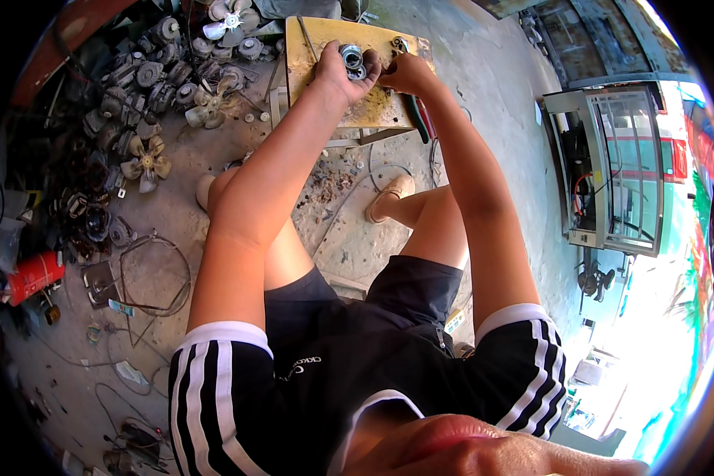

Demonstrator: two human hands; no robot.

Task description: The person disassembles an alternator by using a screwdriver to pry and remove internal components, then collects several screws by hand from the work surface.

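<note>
Over the small yellow-topped table (pixel 313 32), my left hand (pixel 337 75) is closed around a round, silvery metal part with a ring-shaped opening (pixel 351 55). The opening faces up, and a second round piece shows just below it between my fingers and palm. Close beside it on the right, my right hand (pixel 408 74) is bent with its fingertips together by the metal part. Anything in those fingertips is too small to make out. Pliers with dark green and red handles (pixel 422 120) lie at the table's right edge, partly under my right hand. Another metal tool (pixel 400 44) lies beyond that hand.
Many small electric motors (pixel 151 73) and fan blades (pixel 147 163) are heaped on the floor at left. A coiled cable (pixel 163 274) and a red cylinder (pixel 36 278) lie nearer. Scraps (pixel 329 184) litter the floor below the table. A glass-fronted cabinet (pixel 615 166) stands at right.
</note>
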